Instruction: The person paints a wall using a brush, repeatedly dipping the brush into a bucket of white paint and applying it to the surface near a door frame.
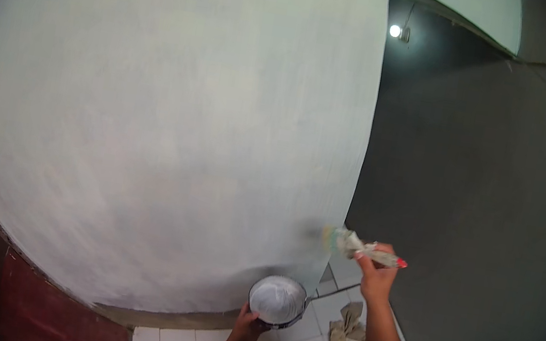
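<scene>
My right hand [378, 273] is closed around the handle of a paintbrush [363, 250], which has a red tip and is crusted with paint. Its bristles point left, at the right edge of the white-painted wall [191, 147]; whether they touch it I cannot tell. Lower and to the left, my left hand [249, 325] holds a round container of white paint [278, 301] by its rim and side, close to the foot of the wall. The paint surface shows streaks.
A crumpled cloth or sack [349, 333] lies on the white tile floor [179, 340]. At the right stands a dark grey wall [471, 202] beyond the opening, with a lit bulb [395, 31] high up. A dark red panel [58, 308] is at lower left.
</scene>
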A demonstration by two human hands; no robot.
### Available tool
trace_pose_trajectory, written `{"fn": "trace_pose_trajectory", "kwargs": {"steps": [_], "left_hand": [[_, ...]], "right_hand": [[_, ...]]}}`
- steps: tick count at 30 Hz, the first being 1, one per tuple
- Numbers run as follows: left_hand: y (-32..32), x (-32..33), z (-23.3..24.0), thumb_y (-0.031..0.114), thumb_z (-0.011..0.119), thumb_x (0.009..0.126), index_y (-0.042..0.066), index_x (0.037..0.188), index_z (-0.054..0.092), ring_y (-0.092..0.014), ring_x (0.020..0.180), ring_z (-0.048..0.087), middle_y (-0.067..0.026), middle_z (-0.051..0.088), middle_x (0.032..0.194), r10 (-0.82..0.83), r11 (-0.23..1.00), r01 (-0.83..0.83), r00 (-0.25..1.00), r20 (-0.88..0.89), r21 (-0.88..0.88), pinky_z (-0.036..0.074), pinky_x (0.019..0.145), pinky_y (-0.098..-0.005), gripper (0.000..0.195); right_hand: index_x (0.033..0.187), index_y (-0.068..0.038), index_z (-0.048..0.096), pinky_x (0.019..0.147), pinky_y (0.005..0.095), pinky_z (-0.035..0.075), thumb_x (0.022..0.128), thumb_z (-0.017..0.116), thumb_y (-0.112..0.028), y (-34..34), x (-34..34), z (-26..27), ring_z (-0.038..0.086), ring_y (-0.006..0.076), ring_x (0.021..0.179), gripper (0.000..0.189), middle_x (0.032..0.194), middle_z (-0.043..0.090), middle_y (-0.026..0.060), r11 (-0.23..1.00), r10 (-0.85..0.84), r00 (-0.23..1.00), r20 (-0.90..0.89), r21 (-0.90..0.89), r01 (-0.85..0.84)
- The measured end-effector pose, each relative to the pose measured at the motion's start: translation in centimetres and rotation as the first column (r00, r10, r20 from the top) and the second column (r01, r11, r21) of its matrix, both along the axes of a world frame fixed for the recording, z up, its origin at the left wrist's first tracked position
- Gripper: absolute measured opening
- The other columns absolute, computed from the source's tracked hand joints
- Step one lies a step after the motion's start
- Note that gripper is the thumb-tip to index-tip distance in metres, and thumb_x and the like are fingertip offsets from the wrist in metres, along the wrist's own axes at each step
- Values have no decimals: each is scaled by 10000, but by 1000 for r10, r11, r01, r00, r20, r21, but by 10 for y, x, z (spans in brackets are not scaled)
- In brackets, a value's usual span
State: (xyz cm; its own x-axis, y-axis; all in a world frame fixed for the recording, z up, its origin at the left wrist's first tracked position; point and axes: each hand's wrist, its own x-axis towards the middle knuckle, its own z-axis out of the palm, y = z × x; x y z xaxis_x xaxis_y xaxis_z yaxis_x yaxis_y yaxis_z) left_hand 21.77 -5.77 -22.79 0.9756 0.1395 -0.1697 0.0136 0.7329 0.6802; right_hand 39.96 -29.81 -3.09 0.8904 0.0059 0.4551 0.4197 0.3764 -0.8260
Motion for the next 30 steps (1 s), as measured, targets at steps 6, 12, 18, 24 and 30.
{"fn": "trace_pose_trajectory", "kwargs": {"steps": [6,12,18,24,30], "left_hand": [[-19,21,3,264,717,798,130,1439,312,-408,1271,488,-173,445,1406,3,995,-5,1000,-19,-101,462,971,-625,771],[-43,22,-1,208,655,842,122,1436,317,-397,1239,523,-180,455,1391,98,994,-100,995,-32,-52,473,971,-614,688],[-52,32,2,159,570,884,116,1427,318,-388,1277,495,-179,450,1394,128,990,-129,992,-18,-53,471,998,-605,600],[-58,31,6,125,535,901,108,1427,317,-398,1297,472,-192,436,1403,132,991,-134,990,-39,-29,466,1012,-597,569],[-67,38,0,132,543,898,116,1433,313,-400,1298,473,-187,440,1412,185,982,-186,982,-38,-33,458,1012,-601,583]], "right_hand": [[1101,22,604,952,356,528,858,656,112,3,62,174,667,222,1054,264,1113,684,157,999,12,867,499,-39,9],[1066,19,710,924,335,528,849,716,32,6,90,294,688,223,1004,218,1089,725,153,996,42,613,789,-83,38],[1081,-46,714,819,300,535,878,716,-38,12,104,411,690,192,854,203,981,736,91,948,-39,278,960,-52,314],[1084,-104,708,765,310,535,915,694,-108,24,105,473,654,195,783,169,924,735,63,829,-63,227,972,-76,554],[1004,-78,680,770,346,540,861,691,-44,20,123,422,672,284,858,146,959,709,101,792,90,198,976,-190,580]]}}
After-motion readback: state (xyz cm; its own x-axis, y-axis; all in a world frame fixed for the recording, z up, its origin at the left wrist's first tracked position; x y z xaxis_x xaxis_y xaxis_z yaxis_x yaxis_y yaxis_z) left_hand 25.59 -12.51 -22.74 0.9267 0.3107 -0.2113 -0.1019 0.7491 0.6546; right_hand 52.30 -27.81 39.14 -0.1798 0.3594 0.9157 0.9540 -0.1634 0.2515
